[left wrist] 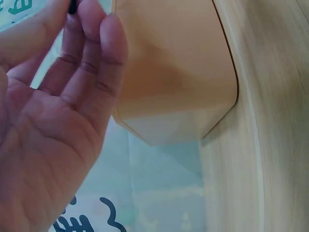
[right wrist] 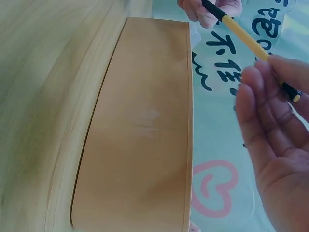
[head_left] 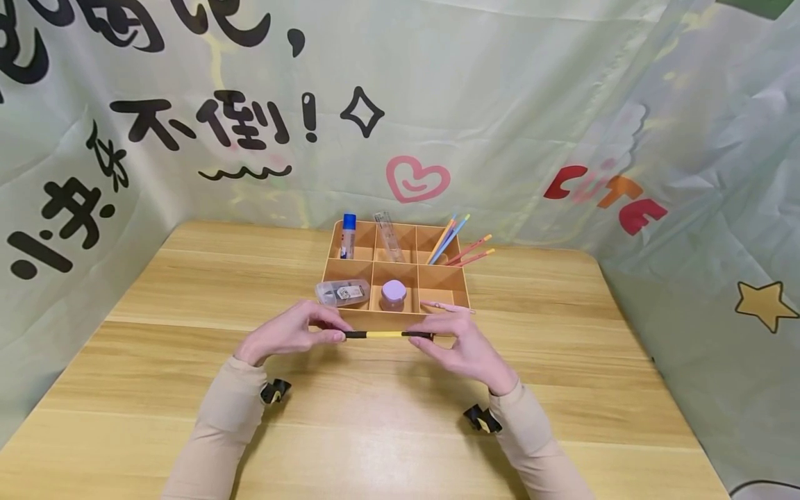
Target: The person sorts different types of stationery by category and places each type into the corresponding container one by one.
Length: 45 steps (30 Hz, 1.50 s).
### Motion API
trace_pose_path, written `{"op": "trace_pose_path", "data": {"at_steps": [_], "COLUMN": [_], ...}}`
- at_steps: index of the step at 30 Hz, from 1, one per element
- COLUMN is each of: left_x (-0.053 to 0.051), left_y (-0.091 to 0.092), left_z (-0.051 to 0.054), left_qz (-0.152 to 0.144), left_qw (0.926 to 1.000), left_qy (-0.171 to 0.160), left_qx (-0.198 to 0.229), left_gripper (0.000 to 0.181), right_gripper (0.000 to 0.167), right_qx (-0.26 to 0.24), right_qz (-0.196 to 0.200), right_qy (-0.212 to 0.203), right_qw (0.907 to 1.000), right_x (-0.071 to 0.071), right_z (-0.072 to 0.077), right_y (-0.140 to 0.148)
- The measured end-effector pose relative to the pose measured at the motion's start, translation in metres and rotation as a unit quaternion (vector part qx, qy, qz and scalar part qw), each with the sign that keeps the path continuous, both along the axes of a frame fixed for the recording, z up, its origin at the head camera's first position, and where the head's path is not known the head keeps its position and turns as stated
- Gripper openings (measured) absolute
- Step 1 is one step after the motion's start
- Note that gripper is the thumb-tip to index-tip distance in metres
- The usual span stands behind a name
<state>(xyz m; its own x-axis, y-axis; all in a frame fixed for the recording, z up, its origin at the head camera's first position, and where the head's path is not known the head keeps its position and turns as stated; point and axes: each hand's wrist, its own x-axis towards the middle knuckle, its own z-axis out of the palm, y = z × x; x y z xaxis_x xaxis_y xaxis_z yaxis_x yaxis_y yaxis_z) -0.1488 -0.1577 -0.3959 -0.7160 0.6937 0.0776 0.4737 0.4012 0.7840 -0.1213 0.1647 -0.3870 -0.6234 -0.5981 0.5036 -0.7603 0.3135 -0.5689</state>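
Note:
A slim yellow pen with black ends (head_left: 384,335) lies level in the air in front of an orange desk organizer (head_left: 387,321). My left hand (head_left: 289,332) pinches one black end between thumb and fingers. At the other end, my right hand (head_left: 461,345) holds the pen the same way. The right wrist view shows the pen's yellow barrel (right wrist: 246,37) slanting between the two hands. Only a small black tip (left wrist: 73,7) appears between the fingers in the left wrist view.
In the organizer's compartments are a blue-capped glue stick (head_left: 348,237), a clear ruler-like piece (head_left: 389,236), several pencils (head_left: 448,239), a clear case (head_left: 343,292), a purple-lidded jar (head_left: 394,295) and a pink pen (head_left: 446,306). A printed curtain (head_left: 500,104) hangs behind the wooden table (head_left: 387,430).

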Motion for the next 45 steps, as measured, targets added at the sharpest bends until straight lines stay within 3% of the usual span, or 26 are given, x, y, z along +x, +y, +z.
{"op": "trace_pose_path", "data": {"at_steps": [4,7,10,13,17,23,31,39,45], "left_x": [0.000,-0.002,-0.003,-0.005,-0.006,-0.009,-0.012,-0.013,-0.014], "left_y": [0.000,-0.001,-0.002,-0.004,-0.005,-0.007,-0.009,-0.010,-0.013], "left_z": [0.000,0.001,0.001,0.001,-0.001,-0.003,-0.007,-0.009,-0.010], "left_qz": [0.049,0.091,0.126,0.157,0.193,0.234,0.252,0.251,0.254], "left_qw": [0.9981,0.9919,0.9832,0.9756,0.9665,0.9546,0.9514,0.9520,0.9534], "left_qy": [0.000,0.018,0.044,0.069,0.096,0.123,0.115,0.119,0.114], "left_qx": [0.038,0.087,0.125,0.137,0.140,0.138,0.134,0.128,0.117], "left_gripper": [0.030,0.035,0.037,0.036,0.033,0.033,0.038,0.040,0.042], "right_gripper": [0.020,0.023,0.022,0.017,0.010,0.011,0.013,0.010,0.015], "right_qx": [-0.056,-0.122,-0.199,-0.267,-0.294,-0.267,-0.149,-0.035,0.011], "right_qz": [-0.012,-0.024,-0.041,-0.063,-0.120,-0.200,-0.293,-0.308,-0.301], "right_qy": [0.009,0.015,0.018,0.027,0.039,0.047,0.056,0.026,-0.021], "right_qw": [0.9983,0.9921,0.9789,0.9614,0.9474,0.9415,0.9426,0.9502,0.9533], "right_x": [-0.004,-0.008,-0.010,-0.012,-0.013,-0.014,-0.017,-0.021,-0.023], "right_z": [0.001,0.004,0.008,0.012,0.016,0.015,0.009,0.002,0.000], "right_y": [0.010,0.021,0.034,0.044,0.052,0.058,0.063,0.063,0.066]}}
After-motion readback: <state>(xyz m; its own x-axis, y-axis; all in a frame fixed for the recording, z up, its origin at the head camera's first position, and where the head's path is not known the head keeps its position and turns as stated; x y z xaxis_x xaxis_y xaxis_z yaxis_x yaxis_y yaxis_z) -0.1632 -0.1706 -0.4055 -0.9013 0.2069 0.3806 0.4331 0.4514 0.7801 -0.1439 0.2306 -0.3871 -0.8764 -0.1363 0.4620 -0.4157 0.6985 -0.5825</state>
